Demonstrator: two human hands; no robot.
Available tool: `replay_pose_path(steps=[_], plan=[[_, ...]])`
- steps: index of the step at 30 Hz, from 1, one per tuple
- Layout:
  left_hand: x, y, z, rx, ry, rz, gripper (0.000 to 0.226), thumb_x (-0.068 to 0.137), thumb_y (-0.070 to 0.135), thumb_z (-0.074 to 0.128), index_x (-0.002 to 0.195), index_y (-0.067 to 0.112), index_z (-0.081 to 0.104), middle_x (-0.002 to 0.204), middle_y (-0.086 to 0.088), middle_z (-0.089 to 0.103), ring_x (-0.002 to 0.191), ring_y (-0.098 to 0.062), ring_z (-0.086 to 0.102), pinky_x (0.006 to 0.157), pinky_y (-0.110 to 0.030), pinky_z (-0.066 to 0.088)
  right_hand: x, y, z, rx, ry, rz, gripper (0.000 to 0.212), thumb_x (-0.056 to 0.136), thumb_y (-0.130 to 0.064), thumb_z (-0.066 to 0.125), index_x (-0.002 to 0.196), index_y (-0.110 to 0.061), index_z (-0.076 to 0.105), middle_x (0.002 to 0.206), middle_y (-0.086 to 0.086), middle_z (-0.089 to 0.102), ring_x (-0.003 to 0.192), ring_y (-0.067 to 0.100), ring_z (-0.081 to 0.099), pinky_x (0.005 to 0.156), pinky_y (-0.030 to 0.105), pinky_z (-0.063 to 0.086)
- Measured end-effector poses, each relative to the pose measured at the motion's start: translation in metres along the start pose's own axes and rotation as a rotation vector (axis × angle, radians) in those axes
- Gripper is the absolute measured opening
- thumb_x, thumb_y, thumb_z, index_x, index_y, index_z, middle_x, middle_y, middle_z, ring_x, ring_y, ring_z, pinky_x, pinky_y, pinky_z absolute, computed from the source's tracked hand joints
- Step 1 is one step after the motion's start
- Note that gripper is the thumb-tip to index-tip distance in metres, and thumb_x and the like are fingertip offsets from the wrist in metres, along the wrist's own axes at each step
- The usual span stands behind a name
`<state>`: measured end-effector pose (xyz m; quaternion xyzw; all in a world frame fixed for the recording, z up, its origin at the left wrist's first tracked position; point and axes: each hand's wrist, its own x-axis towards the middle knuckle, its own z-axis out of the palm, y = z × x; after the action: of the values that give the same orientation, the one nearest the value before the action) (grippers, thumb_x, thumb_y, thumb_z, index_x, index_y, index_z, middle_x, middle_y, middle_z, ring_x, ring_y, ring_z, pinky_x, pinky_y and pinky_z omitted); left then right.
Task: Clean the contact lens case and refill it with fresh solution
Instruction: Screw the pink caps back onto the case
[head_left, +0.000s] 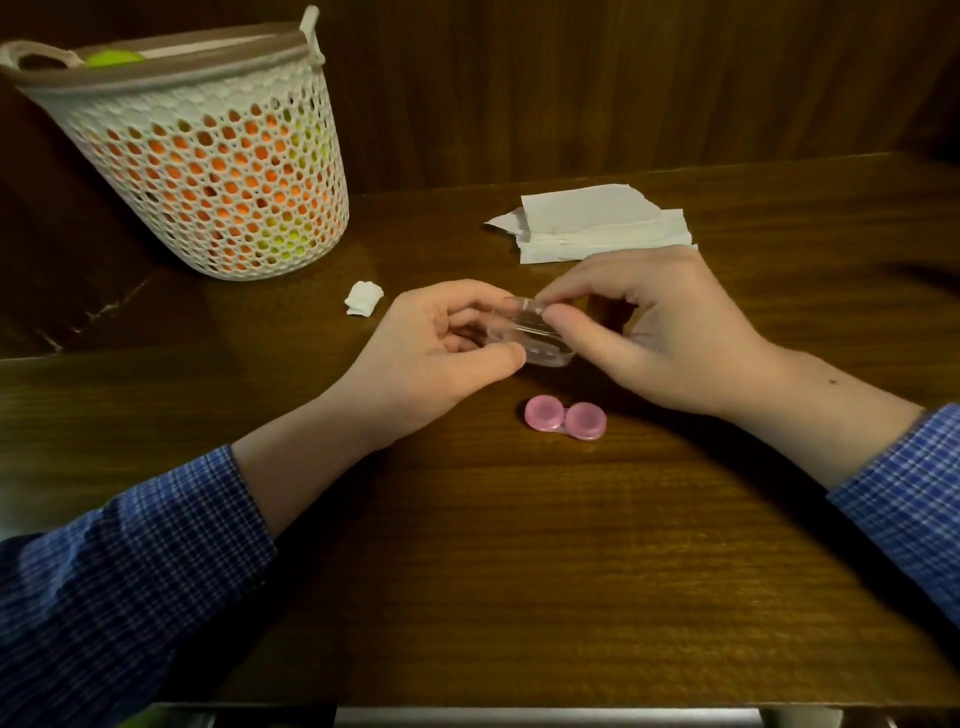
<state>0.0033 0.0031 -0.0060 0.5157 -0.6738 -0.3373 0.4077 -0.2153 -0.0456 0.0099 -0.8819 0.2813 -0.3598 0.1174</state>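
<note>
A pink contact lens case (565, 419) with both round caps on lies flat on the wooden table, just below my hands. Above it both hands hold a small clear plastic container (540, 340) a little over the table. My left hand (441, 348) curls round its left side, thumb underneath. My right hand (654, 327) pinches its upper edge between thumb and forefinger. I cannot tell what the clear container holds.
A stack of white paper tissues (597, 223) lies behind my right hand. A small crumpled white wad (363, 298) sits left of my left hand. A white perforated basket (208, 156) with orange and green contents stands at the back left.
</note>
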Motion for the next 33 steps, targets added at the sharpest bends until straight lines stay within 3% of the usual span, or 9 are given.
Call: replay_pose_path(steps=[3,7,11,17,21,25,27,30,33], plan=[[-0.001,0.001,0.0,0.0,-0.045,-0.004,0.05,0.087,0.004,0.077,0.132,0.021,0.062,0.111,0.004,0.077,0.106,-0.017,0.072,0.094,-0.046,0.059,-0.001,0.003,0.004,0.047,0.078,0.104,0.017,0.1,-0.027,0.062,0.111,-0.024,0.075,0.089,-0.033,0.062,0.083,-0.012,0.064,0.067,0.005,0.048],[0.0,0.004,0.0,0.041,-0.082,-0.019,0.072,0.085,0.006,0.081,0.146,0.02,0.047,0.113,0.007,0.078,0.112,-0.014,0.071,0.099,-0.041,0.056,0.002,0.009,0.008,0.168,0.143,0.282,0.015,0.102,-0.024,0.061,0.094,-0.029,0.073,0.069,-0.029,0.066,0.07,-0.007,0.063,0.06,0.007,0.047],[0.0,0.004,0.001,0.042,-0.072,-0.027,0.079,0.083,0.006,0.082,0.15,0.019,0.042,0.114,0.007,0.078,0.112,-0.013,0.071,0.099,-0.041,0.056,0.006,0.012,0.008,0.242,0.171,0.365,0.018,0.101,-0.025,0.061,0.09,-0.026,0.075,0.076,-0.019,0.073,0.056,0.002,0.061,0.055,0.012,0.049],[0.002,0.001,0.0,0.073,-0.044,-0.021,0.089,0.077,0.007,0.087,0.15,0.021,0.039,0.109,0.008,0.076,0.106,-0.012,0.071,0.094,-0.036,0.059,0.007,0.012,0.011,0.239,0.142,0.402,0.018,0.101,-0.027,0.061,0.088,-0.028,0.074,0.076,-0.028,0.071,0.057,0.001,0.062,0.051,0.008,0.045],[0.003,-0.002,0.001,0.064,-0.014,-0.034,0.091,0.076,0.011,0.089,0.15,0.023,0.038,0.107,0.011,0.077,0.104,-0.012,0.072,0.091,-0.03,0.06,0.008,0.012,0.011,0.276,0.13,0.459,0.007,0.099,-0.028,0.064,0.101,-0.026,0.071,0.084,-0.013,0.074,0.057,0.003,0.065,0.053,0.01,0.05],[0.005,-0.006,-0.002,0.096,0.048,-0.053,0.091,0.074,0.014,0.09,0.148,0.023,0.039,0.104,0.013,0.077,0.102,-0.009,0.072,0.091,-0.028,0.06,0.003,0.008,-0.005,0.289,0.174,0.402,0.021,0.092,-0.032,0.073,0.105,-0.021,0.061,0.096,-0.006,0.066,0.068,0.008,0.064,0.06,0.018,0.054],[0.005,-0.007,-0.003,0.131,0.056,-0.052,0.092,0.073,0.017,0.091,0.149,0.023,0.039,0.104,0.014,0.077,0.103,-0.006,0.071,0.092,-0.027,0.06,-0.004,0.003,-0.021,0.275,0.013,0.277,0.024,0.086,-0.036,0.077,0.096,-0.019,0.064,0.087,-0.006,0.067,0.073,0.005,0.063,0.062,0.019,0.052],[0.005,-0.008,-0.004,0.164,0.044,-0.063,0.097,0.071,0.021,0.092,0.151,0.024,0.038,0.102,0.018,0.076,0.103,-0.001,0.07,0.092,-0.024,0.057,-0.016,-0.007,-0.03,0.165,-0.361,0.209,0.029,0.075,-0.055,0.076,0.088,-0.029,0.071,0.087,-0.009,0.072,0.079,0.01,0.069,0.066,0.03,0.058],[0.006,-0.008,-0.005,0.206,0.011,-0.077,0.1,0.07,0.025,0.092,0.152,0.025,0.036,0.102,0.023,0.075,0.104,0.002,0.069,0.093,-0.02,0.056,-0.02,-0.011,-0.023,0.15,-0.502,0.171,0.024,0.073,-0.051,0.081,0.086,-0.032,0.072,0.089,-0.012,0.071,0.081,0.012,0.069,0.064,0.03,0.059]])
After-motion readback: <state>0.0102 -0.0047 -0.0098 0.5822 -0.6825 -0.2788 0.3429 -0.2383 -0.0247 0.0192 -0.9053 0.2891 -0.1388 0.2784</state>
